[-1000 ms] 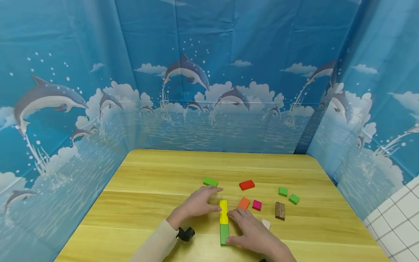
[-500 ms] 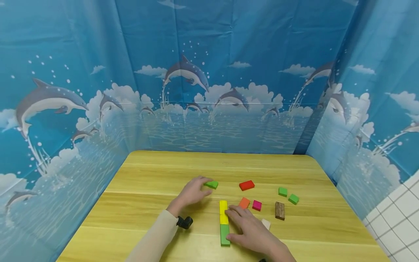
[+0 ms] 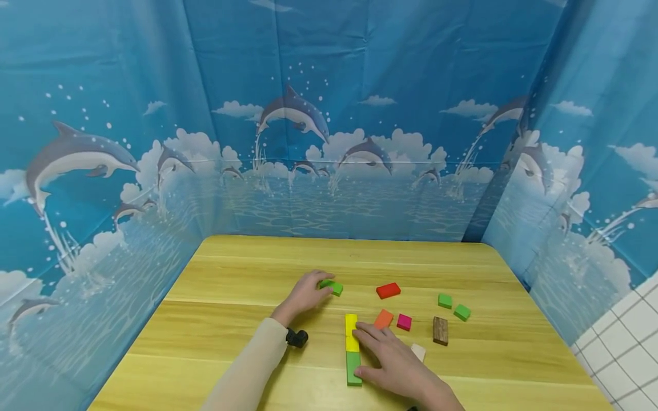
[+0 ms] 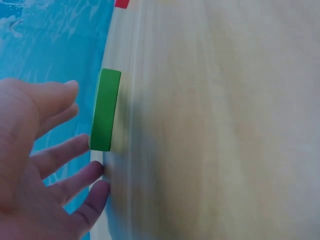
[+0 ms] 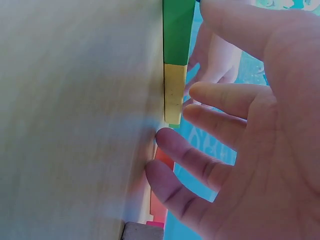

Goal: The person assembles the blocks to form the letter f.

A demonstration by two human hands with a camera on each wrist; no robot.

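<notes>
The left hand [image 3: 304, 294] has moved from the yellow block [image 3: 351, 332] out toward 11 o'clock, and its relaxed fingers now touch the small green block [image 3: 332, 286]. The right hand [image 3: 396, 362] stays flat, fingers spread, against the yellow-and-green row.

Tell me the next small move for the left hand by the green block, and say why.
Probably close the fingers of the left hand on the small flat green wooden block and lift it. The fingers reach its edge but look straight in the left wrist view, so no firm grip shows. The right hand rests beside the yellow and green block row, whose far end lies bare.
</notes>
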